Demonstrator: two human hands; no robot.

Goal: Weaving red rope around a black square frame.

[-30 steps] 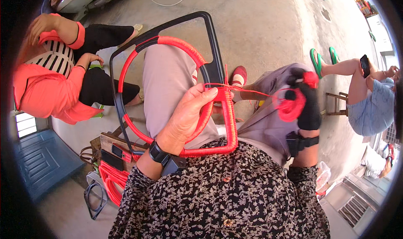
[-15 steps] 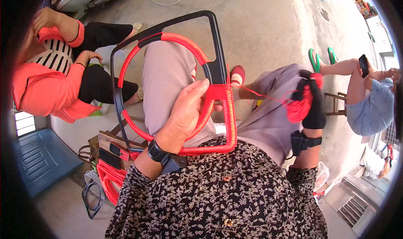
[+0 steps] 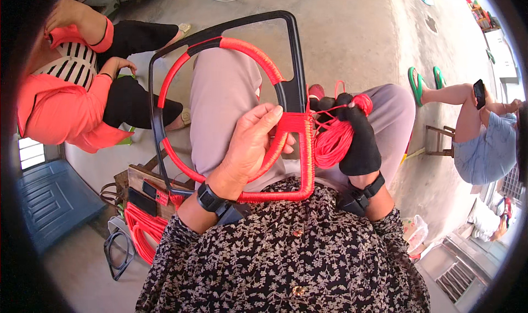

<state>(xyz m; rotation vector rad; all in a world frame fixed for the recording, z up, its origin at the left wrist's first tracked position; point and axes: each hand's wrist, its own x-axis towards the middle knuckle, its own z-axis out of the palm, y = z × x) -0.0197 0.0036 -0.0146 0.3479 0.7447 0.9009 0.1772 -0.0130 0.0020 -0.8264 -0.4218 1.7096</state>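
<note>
Upright over my lap stands a black plastic frame (image 3: 297, 43) with a ring inside it; red cord is wound tightly round much of the ring, the lower right side and part of the bottom edge. My left hand (image 3: 248, 140) is closed on the frame where ring and side meet, thumb in front and fingertips behind. In a black glove, my right hand (image 3: 360, 140) grips a bundle of red cord (image 3: 334, 142) just right of the frame. From the bundle a strand runs to the wound side. Part of the gloved fingers is hidden behind the cord.
On my left a wooden stool (image 3: 144, 181) carries two phones (image 3: 142, 202), with coils of red cord (image 3: 142, 233) beside it. Another black frame (image 3: 119, 253) leans below. One person in a coral top (image 3: 77, 109) sits at left; another in blue shorts (image 3: 479, 148) sits at right.
My gloved right hand has come left with the cord bundle, from beyond my right knee to beside the frame. The frame and my left hand have shifted slightly right in view.
</note>
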